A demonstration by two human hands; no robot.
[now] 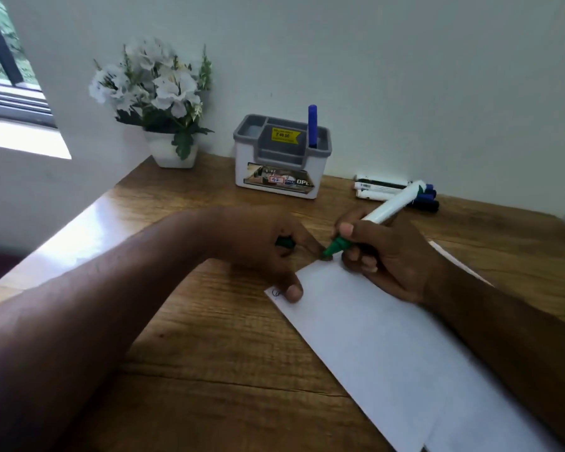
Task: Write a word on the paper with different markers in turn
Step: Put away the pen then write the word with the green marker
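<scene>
A white sheet of paper (388,347) lies slanted on the wooden desk (209,353). My right hand (388,256) grips an uncapped green marker (379,213), white barrel up, green tip touching the paper's far corner. My left hand (258,246) rests on the paper's left corner, thumb pressing it down, with the green cap (285,243) tucked in its fingers. A small blue mark (276,292) shows beside the thumb.
A white and grey pen holder (281,158) with a blue marker (312,125) stands at the back. Several more markers (385,190) lie on the desk to its right. A pot of white flowers (163,102) sits in the back left corner by the wall.
</scene>
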